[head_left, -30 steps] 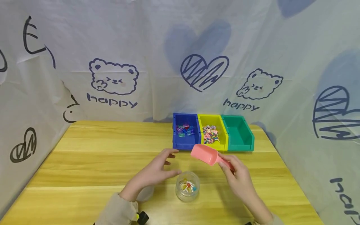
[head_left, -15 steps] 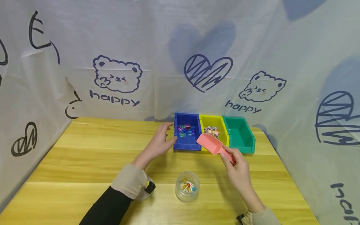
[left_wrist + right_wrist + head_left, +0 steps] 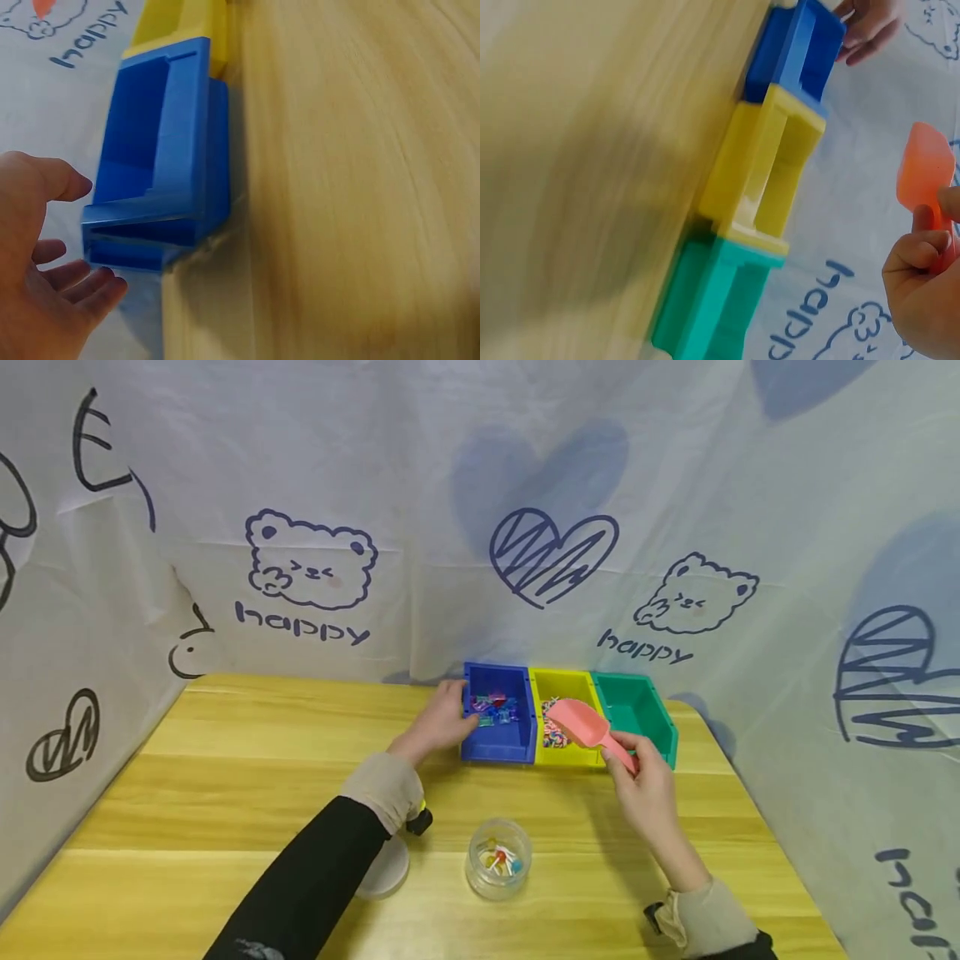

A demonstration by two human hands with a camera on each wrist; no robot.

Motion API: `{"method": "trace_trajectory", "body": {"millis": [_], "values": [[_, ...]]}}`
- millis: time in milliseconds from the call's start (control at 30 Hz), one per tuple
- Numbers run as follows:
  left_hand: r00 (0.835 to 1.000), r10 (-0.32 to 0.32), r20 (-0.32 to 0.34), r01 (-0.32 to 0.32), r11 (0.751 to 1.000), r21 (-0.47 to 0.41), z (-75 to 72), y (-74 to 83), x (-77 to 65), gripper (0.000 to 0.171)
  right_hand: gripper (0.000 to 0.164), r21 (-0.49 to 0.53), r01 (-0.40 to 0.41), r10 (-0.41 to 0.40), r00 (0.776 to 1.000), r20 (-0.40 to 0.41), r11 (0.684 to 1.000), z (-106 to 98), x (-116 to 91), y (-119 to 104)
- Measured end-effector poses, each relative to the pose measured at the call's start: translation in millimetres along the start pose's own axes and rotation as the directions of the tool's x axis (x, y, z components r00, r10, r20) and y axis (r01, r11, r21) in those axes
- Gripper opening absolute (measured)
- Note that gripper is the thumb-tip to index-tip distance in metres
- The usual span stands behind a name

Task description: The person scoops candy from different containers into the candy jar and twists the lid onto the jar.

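Observation:
My left hand (image 3: 437, 718) is at the left wall of the blue bin (image 3: 498, 750), thumb near its rim. In the left wrist view the fingers (image 3: 94, 289) are spread apart beside the bin's end. Clear and coloured plastic pieces (image 3: 497, 708) lie in that bin. My right hand (image 3: 643, 785) grips a pink scoop (image 3: 581, 723) by its handle, the scoop's bowl tilted over the yellow bin (image 3: 592, 758). Small striped lollipop-like pieces (image 3: 553, 732) in the yellow bin are partly hidden by the scoop.
A green bin (image 3: 637, 714) adjoins the yellow one at right. On the table (image 3: 240, 760) nearer me stands a clear jar (image 3: 498, 885) with several small lollipops inside. A round pale lid (image 3: 386, 870) lies beside my left sleeve. A printed white cloth (image 3: 435, 602) hangs behind.
My left hand has moved forward from beside the jar to the blue bin's left side. My right hand has carried the scoop forward and right, over the yellow bin.

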State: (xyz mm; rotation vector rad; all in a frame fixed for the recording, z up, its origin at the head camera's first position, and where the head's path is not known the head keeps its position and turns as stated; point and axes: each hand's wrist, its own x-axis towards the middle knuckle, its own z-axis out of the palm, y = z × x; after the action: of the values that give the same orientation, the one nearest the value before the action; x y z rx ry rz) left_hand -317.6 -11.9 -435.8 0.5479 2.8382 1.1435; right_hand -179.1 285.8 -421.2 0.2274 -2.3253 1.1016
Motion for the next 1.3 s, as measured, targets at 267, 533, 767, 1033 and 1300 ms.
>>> {"method": "trace_trajectory", "body": {"millis": [267, 533, 767, 1033, 1300], "values": [[0.999, -0.034, -0.008, 0.034, 0.999, -0.029, 17.6, -2.9, 13.4, 0.08, 0.025, -0.153, -0.02, 0.044, 0.988, 0.151, 0.988, -15.8, 23.9, 6.3], [0.99, -0.088, 0.113, 0.09, 0.996, -0.007, 28.1, -8.5, 16.9, 0.083, 0.024, -0.239, -0.004, 0.078, 0.949, 0.305, 0.971, -26.1, 45.9, 3.4], [0.982, -0.104, 0.16, 0.106, 0.994, -0.001, 28.6, -3.3, 17.3, 0.086, 0.018, -0.342, 0.092, 0.047, 0.924, 0.38, 0.935, -31.9, 64.5, 2.6], [0.977, -0.12, 0.176, 0.116, 0.993, 0.035, 27.5, 2.8, 16.0, 0.087, 0.016, -0.423, 0.233, -0.003, 0.878, 0.479, 0.876, -29.0, 82.8, -1.9], [0.979, -0.118, 0.167, 0.107, 0.992, 0.072, 24.2, 3.6, 15.2, 0.087, 0.017, -0.484, 0.258, 0.059, 0.836, 0.546, 0.836, -18.0, 95.0, -9.6]]}}
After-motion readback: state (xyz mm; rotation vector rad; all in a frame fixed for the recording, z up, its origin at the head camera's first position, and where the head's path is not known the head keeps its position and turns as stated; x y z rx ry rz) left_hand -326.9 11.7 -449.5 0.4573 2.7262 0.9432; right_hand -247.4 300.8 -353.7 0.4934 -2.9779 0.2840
